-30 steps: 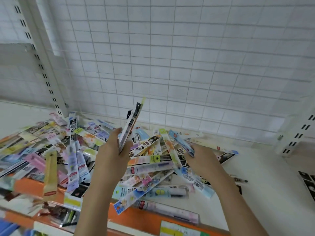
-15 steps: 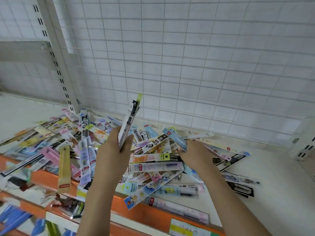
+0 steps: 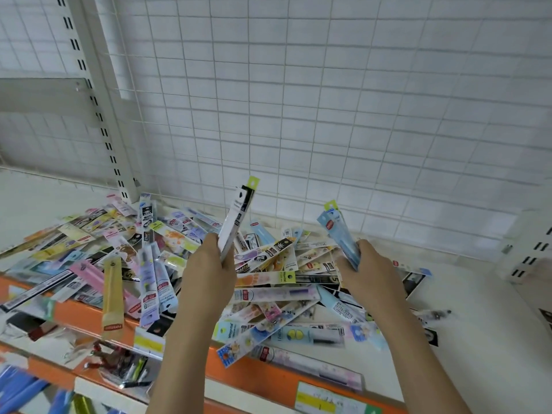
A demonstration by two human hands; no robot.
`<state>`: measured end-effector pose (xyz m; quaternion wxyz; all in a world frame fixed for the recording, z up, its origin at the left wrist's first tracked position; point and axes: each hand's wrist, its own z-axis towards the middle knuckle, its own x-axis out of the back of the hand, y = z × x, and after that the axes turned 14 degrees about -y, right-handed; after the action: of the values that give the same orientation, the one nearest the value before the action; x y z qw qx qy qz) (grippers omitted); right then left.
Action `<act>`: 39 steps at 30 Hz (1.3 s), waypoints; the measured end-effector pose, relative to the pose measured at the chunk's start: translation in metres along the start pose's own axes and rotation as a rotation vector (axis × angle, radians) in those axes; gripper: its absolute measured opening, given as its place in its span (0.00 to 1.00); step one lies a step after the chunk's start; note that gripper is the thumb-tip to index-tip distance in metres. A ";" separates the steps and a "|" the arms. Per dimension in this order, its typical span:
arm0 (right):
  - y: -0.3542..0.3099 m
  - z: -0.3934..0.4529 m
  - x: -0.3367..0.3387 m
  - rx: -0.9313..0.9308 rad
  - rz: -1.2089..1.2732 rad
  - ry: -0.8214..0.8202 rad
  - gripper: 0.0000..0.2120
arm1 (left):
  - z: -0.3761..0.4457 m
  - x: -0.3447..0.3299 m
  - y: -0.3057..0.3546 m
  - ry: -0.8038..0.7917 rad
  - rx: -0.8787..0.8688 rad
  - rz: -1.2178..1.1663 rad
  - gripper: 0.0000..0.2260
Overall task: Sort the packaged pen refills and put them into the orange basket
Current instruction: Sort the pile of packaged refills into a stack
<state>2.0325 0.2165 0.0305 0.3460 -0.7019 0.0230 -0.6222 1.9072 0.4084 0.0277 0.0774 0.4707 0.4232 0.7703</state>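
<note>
A large heap of packaged pen refills [image 3: 155,264] in many colours covers the white shelf. My left hand [image 3: 209,273] is shut on a thin stack of refill packs [image 3: 237,216], held upright, with black-and-white and green tops. My right hand [image 3: 370,273] grips a light blue refill pack [image 3: 340,228], lifted and tilted up above the heap. No orange basket is in view.
The shelf's orange front edge [image 3: 254,372] carries price labels. A white wire grid wall [image 3: 328,100] stands behind the heap. Slotted uprights [image 3: 98,115] stand at left and far right. The lower shelf [image 3: 113,360] holds more stationery. Bare white shelf [image 3: 478,339] lies to the right.
My right hand has lifted a light blue pack out of the heap and raised it. My left hand keeps its upright stack. The view has shifted right and closer.
</note>
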 end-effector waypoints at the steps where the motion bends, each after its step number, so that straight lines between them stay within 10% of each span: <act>1: 0.003 -0.004 0.001 -0.011 -0.007 0.019 0.12 | 0.000 0.001 0.000 -0.002 0.010 0.011 0.05; 13: 0.030 -0.038 0.027 -0.050 0.274 0.170 0.12 | -0.007 -0.013 -0.006 -0.323 0.115 0.265 0.23; 18: 0.046 -0.048 0.034 -0.105 0.200 0.133 0.11 | -0.006 -0.026 -0.007 -0.396 0.123 0.339 0.14; 39: 0.095 -0.072 0.035 -0.186 -0.106 -0.079 0.04 | -0.017 -0.015 0.018 -0.195 -0.066 0.420 0.11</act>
<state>2.0141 0.0951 0.0110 0.2469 -0.7551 0.0297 -0.6066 1.9065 0.3797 0.0273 -0.0288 0.6180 0.2811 0.7336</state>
